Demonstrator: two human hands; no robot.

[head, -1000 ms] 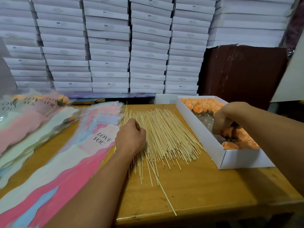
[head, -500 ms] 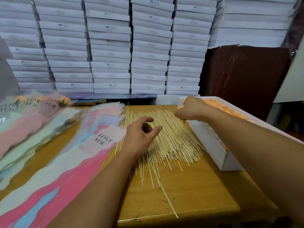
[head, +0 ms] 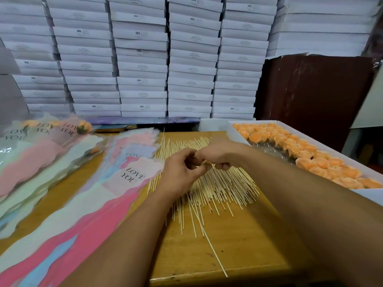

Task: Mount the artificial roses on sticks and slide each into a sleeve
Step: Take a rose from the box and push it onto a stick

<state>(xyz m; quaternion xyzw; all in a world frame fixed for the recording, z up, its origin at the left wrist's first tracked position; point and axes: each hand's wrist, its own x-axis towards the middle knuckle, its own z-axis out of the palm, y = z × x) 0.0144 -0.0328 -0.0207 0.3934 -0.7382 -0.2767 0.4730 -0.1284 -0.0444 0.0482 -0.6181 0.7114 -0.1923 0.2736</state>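
Observation:
My left hand [head: 182, 172] and right hand [head: 219, 154] meet just above the pile of thin wooden sticks [head: 226, 185] in the middle of the table. The right hand's fingers are curled round a peach rose; only a sliver of it shows between the two hands. With thumb and fingertips, the left hand pinches a stick at that same spot. More peach artificial roses [head: 306, 156] fill the white box [head: 238, 136] to the right. A fan of pastel "LOVE YOU" sleeves [head: 132, 176] lies left of the sticks.
Sleeved roses [head: 83, 126] lie stacked at the far left. A wall of stacked white cartons [head: 141, 69] stands behind the wooden table [head: 238, 241], with a dark brown panel [head: 315, 96] at the back right. One loose stick [head: 215, 255] reaches toward the front edge.
My right hand left the rose box and moved left over the sticks to meet the left hand. The left hand rose from the pile and closed its fingertips.

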